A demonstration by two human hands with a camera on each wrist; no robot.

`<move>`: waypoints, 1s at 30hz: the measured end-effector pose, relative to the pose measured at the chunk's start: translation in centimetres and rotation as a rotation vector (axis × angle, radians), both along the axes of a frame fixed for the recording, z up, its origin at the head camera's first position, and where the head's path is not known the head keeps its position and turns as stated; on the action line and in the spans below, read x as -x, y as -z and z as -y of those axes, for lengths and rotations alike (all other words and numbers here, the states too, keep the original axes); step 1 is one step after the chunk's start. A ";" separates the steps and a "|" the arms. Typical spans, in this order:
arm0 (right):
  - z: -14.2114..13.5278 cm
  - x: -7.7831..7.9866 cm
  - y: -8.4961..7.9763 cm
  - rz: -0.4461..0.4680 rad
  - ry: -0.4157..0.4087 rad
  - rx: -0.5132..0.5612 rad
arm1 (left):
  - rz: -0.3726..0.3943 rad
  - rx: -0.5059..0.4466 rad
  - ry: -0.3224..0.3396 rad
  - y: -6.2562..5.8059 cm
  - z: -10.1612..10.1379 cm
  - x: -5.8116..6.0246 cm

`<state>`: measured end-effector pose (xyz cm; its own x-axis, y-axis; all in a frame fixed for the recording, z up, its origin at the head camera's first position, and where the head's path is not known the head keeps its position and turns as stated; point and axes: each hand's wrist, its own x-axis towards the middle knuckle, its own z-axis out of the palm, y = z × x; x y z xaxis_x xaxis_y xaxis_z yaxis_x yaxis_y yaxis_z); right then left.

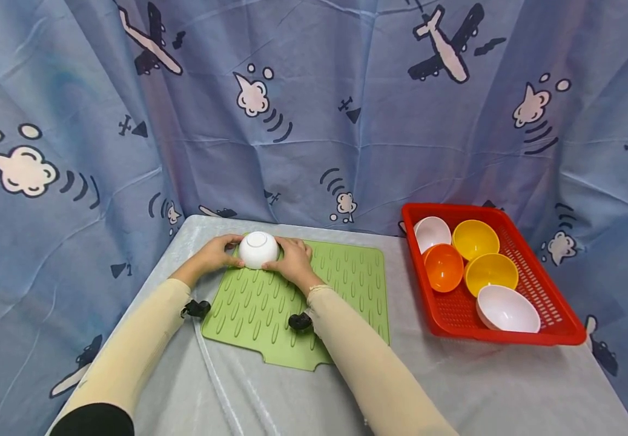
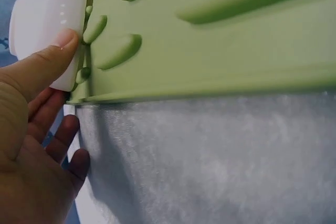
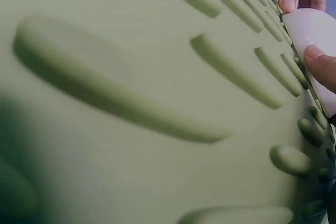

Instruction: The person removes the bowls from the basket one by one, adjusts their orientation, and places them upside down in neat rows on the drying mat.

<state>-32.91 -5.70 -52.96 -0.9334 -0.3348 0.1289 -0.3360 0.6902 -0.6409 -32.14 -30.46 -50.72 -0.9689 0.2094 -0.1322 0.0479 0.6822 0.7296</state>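
A white bowl (image 1: 258, 249) sits upside down on the back left corner of a green drying mat (image 1: 292, 303). My left hand (image 1: 215, 254) holds its left side, and in the left wrist view the thumb (image 2: 55, 51) presses the bowl's wall near the rim. From the right, my right hand (image 1: 294, 261) grips the same bowl (image 3: 315, 35), its thumb (image 3: 321, 64) on the near wall in the right wrist view. The far fingers of both hands are partly hidden behind the bowl.
A red plastic basket (image 1: 439, 324) stands on the right of the table (image 1: 401, 387). Inside are an orange bowl (image 1: 443, 267), two yellow bowls (image 1: 475, 238) and two white bowls (image 1: 507, 309). A blue patterned curtain (image 1: 303, 121) hangs behind and beside the table.
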 end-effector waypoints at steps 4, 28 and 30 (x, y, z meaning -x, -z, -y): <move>0.0 -0.1 0.2 -0.004 -0.002 -0.010 | 0.000 0.002 0.008 -0.7 -0.2 -0.2; -6.4 -1.7 -13.8 -0.156 -0.167 -0.075 | -0.077 -0.058 -0.023 -2.1 -3.3 -0.5; -9.6 -2.5 -17.7 -0.205 -0.223 -0.083 | -0.070 -0.061 -0.028 -2.0 -3.7 -0.6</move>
<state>-30.36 3.91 -35.30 -0.7930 -0.5458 0.2707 -0.6017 0.6321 -0.4882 -31.55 -26.77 -48.69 -0.9809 0.1876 -0.0514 0.0820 0.6384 0.7654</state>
